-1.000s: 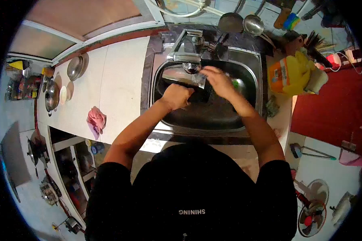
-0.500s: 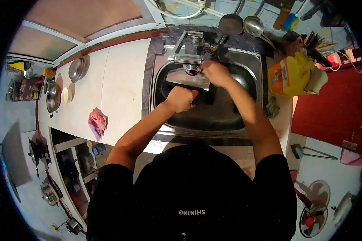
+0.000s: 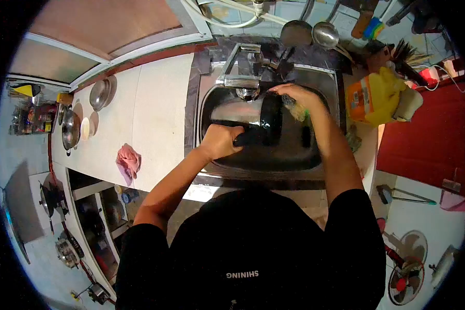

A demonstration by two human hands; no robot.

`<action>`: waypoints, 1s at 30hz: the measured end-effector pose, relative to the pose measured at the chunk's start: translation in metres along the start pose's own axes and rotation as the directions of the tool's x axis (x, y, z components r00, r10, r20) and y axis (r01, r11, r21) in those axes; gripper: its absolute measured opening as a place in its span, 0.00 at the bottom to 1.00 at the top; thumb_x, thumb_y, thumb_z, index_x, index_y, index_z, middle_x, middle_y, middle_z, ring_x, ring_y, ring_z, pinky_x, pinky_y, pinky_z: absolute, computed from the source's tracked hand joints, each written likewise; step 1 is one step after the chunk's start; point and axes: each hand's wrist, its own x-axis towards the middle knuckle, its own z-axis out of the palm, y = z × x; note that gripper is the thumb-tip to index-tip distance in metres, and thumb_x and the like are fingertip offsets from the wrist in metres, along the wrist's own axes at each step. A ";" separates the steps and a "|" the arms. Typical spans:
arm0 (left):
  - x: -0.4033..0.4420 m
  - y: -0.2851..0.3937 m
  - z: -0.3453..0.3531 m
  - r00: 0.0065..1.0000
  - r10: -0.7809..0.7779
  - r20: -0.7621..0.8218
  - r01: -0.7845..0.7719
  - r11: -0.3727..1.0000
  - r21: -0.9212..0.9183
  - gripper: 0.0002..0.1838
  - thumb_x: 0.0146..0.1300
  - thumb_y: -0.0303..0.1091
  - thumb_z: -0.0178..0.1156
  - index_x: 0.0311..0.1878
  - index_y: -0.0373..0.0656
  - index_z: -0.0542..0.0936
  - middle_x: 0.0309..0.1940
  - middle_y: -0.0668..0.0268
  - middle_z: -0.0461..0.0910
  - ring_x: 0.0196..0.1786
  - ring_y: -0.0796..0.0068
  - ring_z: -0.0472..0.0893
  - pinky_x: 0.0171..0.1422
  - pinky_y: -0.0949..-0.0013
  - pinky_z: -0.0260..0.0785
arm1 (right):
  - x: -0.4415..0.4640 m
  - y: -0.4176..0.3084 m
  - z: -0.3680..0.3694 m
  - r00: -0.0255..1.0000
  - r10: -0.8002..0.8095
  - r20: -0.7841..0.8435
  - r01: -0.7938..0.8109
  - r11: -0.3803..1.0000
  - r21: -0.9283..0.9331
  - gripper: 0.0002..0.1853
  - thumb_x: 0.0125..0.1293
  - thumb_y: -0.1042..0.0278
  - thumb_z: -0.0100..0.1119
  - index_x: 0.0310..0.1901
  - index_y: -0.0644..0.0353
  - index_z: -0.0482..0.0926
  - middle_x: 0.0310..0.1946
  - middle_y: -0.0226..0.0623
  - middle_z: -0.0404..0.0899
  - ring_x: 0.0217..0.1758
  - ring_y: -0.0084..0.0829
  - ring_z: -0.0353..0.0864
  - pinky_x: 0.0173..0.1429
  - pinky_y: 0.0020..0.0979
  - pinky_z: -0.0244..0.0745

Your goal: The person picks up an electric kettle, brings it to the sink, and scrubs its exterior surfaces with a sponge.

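Note:
My left hand (image 3: 222, 142) grips the black handle of a steel jar (image 3: 236, 111) with a black end. The jar lies tilted on its side in the steel sink (image 3: 289, 157), below the tap (image 3: 243, 82). Fingers of my right hand (image 3: 298, 97) are closed around a scrubber (image 3: 296, 110) with yellowish and green parts, partly hidden by the hand. This hand is just right of the jar's black end (image 3: 272, 118). Whether the scrubber touches the jar, I cannot tell.
On the left counter (image 3: 157, 113) are a pink cloth (image 3: 128, 161), a steel bowl (image 3: 100, 94) and a pan (image 3: 71, 130). Right of the sink stands a yellow bag (image 3: 382, 95). Ladles (image 3: 325, 35) hang behind the tap. A fan (image 3: 405, 281) is at lower right.
The jar has turned, so its black end now shows at the right. My left hand has shifted down and left with the handle; my right hand has moved right, away from the tap.

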 end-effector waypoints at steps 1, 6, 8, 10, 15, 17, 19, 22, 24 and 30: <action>-0.001 -0.001 0.002 0.998 -0.021 -0.058 0.018 0.998 -0.054 0.24 0.41 0.42 0.69 0.42 0.41 0.79 0.26 0.54 0.80 0.29 0.59 0.81 0.35 0.61 0.72 | -0.008 0.014 0.002 0.999 -0.017 -0.046 0.017 1.000 0.001 0.17 0.54 0.64 0.58 0.46 0.55 0.81 0.46 0.34 0.79 0.53 0.28 0.72 0.57 0.31 0.65; 0.007 0.002 0.004 0.906 -0.407 0.119 0.391 0.695 -0.604 0.19 0.47 0.32 0.63 0.43 0.34 0.77 0.22 0.60 0.78 0.18 0.71 0.75 0.24 0.70 0.67 | -0.037 0.046 0.027 0.860 0.349 -0.372 -0.215 0.910 0.356 0.18 0.54 0.70 0.61 0.48 0.59 0.78 0.42 0.32 0.79 0.50 0.28 0.73 0.55 0.32 0.67; 0.014 0.002 0.002 0.822 -0.523 0.227 0.480 0.419 -0.771 0.12 0.50 0.31 0.62 0.33 0.31 0.77 0.14 0.66 0.73 0.12 0.80 0.69 0.17 0.73 0.61 | -0.049 0.028 0.043 0.700 0.496 -0.514 -0.082 0.771 0.632 0.18 0.55 0.72 0.59 0.50 0.60 0.77 0.42 0.35 0.79 0.48 0.28 0.74 0.55 0.30 0.68; 0.020 -0.003 0.009 0.793 -0.561 0.237 0.446 0.269 -0.854 0.08 0.51 0.29 0.60 0.28 0.33 0.75 0.12 0.66 0.71 0.11 0.80 0.67 0.16 0.73 0.59 | -0.056 0.028 0.059 0.566 0.456 -0.687 0.086 0.796 0.599 0.17 0.59 0.76 0.54 0.51 0.63 0.75 0.44 0.39 0.79 0.46 0.32 0.76 0.57 0.29 0.68; 0.033 -0.001 0.027 0.748 -0.607 0.268 0.230 -0.143 -0.963 0.10 0.53 0.28 0.58 0.19 0.41 0.69 0.09 0.68 0.66 0.10 0.75 0.64 0.17 0.68 0.60 | -0.056 -0.024 0.148 0.350 -0.427 -0.834 -0.010 0.888 -0.460 0.21 0.63 0.70 0.53 0.59 0.63 0.70 0.45 0.47 0.79 0.49 0.35 0.77 0.56 0.33 0.67; 0.030 -0.001 0.030 0.740 -0.564 0.367 0.199 -0.338 -0.920 0.11 0.53 0.29 0.57 0.18 0.44 0.68 0.10 0.69 0.64 0.10 0.74 0.62 0.20 0.66 0.60 | -0.062 -0.021 0.122 0.638 0.097 -0.764 -0.080 0.995 0.060 0.21 0.65 0.69 0.50 0.60 0.62 0.69 0.52 0.48 0.75 0.54 0.37 0.74 0.58 0.32 0.66; 0.026 -0.001 0.030 0.737 -0.537 0.411 0.159 -0.454 -0.877 0.12 0.54 0.30 0.56 0.18 0.46 0.67 0.10 0.70 0.62 0.11 0.75 0.60 0.21 0.66 0.59 | -0.060 -0.022 0.121 0.664 0.150 -0.732 -0.107 0.989 0.105 0.20 0.66 0.69 0.47 0.60 0.61 0.69 0.60 0.48 0.67 0.61 0.40 0.68 0.63 0.32 0.62; 0.029 -0.015 0.046 0.716 -0.579 0.391 0.067 -0.500 -0.863 0.13 0.53 0.30 0.56 0.17 0.47 0.65 0.10 0.72 0.61 0.12 0.77 0.58 0.22 0.67 0.58 | -0.062 -0.043 0.157 0.639 -0.328 -0.696 0.038 0.917 -0.397 0.20 0.64 0.72 0.47 0.59 0.60 0.70 0.61 0.46 0.65 0.63 0.43 0.65 0.67 0.35 0.59; 0.029 -0.015 0.045 0.712 -0.564 0.419 -0.018 -0.611 -0.791 0.13 0.53 0.30 0.55 0.17 0.48 0.64 0.11 0.72 0.60 0.13 0.77 0.58 0.23 0.68 0.58 | -0.072 -0.074 0.172 0.756 -0.494 -0.429 0.117 0.746 -0.655 0.20 0.63 0.74 0.47 0.58 0.60 0.70 0.60 0.47 0.65 0.63 0.45 0.64 0.67 0.37 0.59; 0.007 -0.015 0.049 0.794 -0.476 0.379 -0.053 -0.674 -0.737 0.15 0.54 0.31 0.54 0.16 0.52 0.61 0.10 0.76 0.57 0.13 0.81 0.56 0.25 0.72 0.55 | -0.042 -0.035 0.122 0.756 -0.071 -0.650 -0.034 0.988 -0.148 0.19 0.62 0.72 0.50 0.56 0.61 0.72 0.55 0.47 0.71 0.55 0.45 0.71 0.59 0.37 0.66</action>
